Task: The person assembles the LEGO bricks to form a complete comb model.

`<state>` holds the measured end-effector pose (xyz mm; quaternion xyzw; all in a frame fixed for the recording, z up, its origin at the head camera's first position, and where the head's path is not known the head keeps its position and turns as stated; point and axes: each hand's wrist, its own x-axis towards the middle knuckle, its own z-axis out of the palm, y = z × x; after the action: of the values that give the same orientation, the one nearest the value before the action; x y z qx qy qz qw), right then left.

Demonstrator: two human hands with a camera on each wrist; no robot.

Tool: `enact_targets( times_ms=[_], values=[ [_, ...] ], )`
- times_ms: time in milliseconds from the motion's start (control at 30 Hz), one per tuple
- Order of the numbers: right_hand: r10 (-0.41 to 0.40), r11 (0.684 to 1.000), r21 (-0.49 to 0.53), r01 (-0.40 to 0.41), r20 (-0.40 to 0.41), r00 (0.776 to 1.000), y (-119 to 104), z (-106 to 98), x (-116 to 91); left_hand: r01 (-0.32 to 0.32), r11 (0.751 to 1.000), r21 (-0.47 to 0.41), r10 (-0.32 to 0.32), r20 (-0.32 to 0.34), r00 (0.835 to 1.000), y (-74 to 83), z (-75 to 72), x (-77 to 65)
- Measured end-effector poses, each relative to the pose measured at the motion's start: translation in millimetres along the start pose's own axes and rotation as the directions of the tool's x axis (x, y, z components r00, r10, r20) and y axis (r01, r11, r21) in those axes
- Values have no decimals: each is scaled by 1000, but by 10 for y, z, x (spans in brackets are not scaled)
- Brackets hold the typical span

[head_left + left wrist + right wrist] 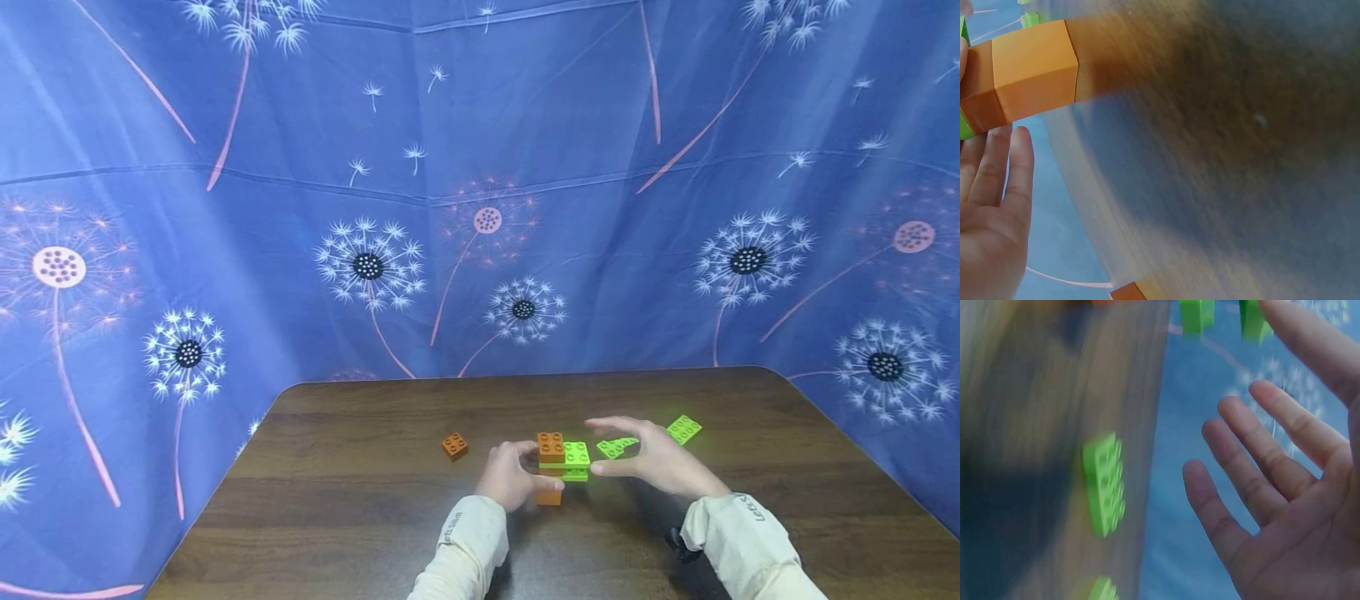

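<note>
My left hand (510, 477) holds a stack of toy building bricks (550, 448) by its left side, thumb across the front. Orange bricks alternate with green ones in it, and the green ones (576, 454) jut out to the right, one above the other. A plain orange face (1035, 69) of the stack shows in the left wrist view, the left hand's fingers (1017, 169) stretched beside it. My right hand (660, 460) is spread, its thumb tip right at the jutting green ends (1194, 315). Nothing lies in its palm.
One loose orange brick (454, 446) sits on the brown table (360, 492), left of the hands. Beyond the right hand lie a green brick (613, 448), partly hidden by the fingers, and another green brick (684, 429). A blue dandelion-print cloth (420, 250) hangs behind the table.
</note>
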<state>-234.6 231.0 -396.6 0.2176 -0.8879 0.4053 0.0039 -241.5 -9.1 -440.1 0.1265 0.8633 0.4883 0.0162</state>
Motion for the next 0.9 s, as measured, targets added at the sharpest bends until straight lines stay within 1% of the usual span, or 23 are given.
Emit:
enact_targets(
  times_ms=[67, 133, 233, 333, 400, 467, 533, 633, 700, 733, 867, 900],
  values=[
    [9, 999, -38, -9, -6, 1000, 89, -79, 4, -4, 1000, -3, 4, -3, 1000, -5, 0, 11],
    [18, 992, -122, -20, -18, 1000, 184, -130, 29, -11, 1000, 0, 11, -9, 1000, -17, 8, 24],
    [11, 961, -275, -16, -21, 1000, 328, -137, 83, -34, 999, 20, 34, -21, 999, -38, 26, 37],
    [-7, 928, -373, 3, -11, 1000, 447, -105, 147, -25, 999, 36, 26, -26, 999, -51, 40, 35],
    [-10, 917, -399, 9, 0, 1000, 500, -77, 188, -27, 999, 33, 28, -24, 999, -52, 42, 30],
    [12, 911, -413, -4, 18, 1000, 539, -54, 217, -22, 999, 35, 23, -23, 999, -51, 55, 21],
    [61, 907, -419, -38, 42, 997, 560, -31, 243, -28, 999, 41, 29, -28, 999, -42, 58, 11],
    [141, 902, -421, -100, 66, 988, 583, -1, 272, -33, 999, 33, 34, -30, 999, -36, 58, 2],
    [163, 894, -432, -120, 65, 984, 607, 24, 270, -38, 999, 28, 39, -28, 999, -33, 56, -2],
    [156, 892, -438, -116, 58, 986, 619, 37, 264, -44, 999, 15, 45, -26, 999, -37, 58, 1],
    [88, 884, -464, -65, 28, 996, 650, 85, 228, -40, 998, 39, 41, -33, 999, -31, 50, 5],
    [79, 886, -459, -60, 21, 997, 643, 90, 220, -35, 998, 44, 37, -35, 999, -31, 46, 8]
  ],
)
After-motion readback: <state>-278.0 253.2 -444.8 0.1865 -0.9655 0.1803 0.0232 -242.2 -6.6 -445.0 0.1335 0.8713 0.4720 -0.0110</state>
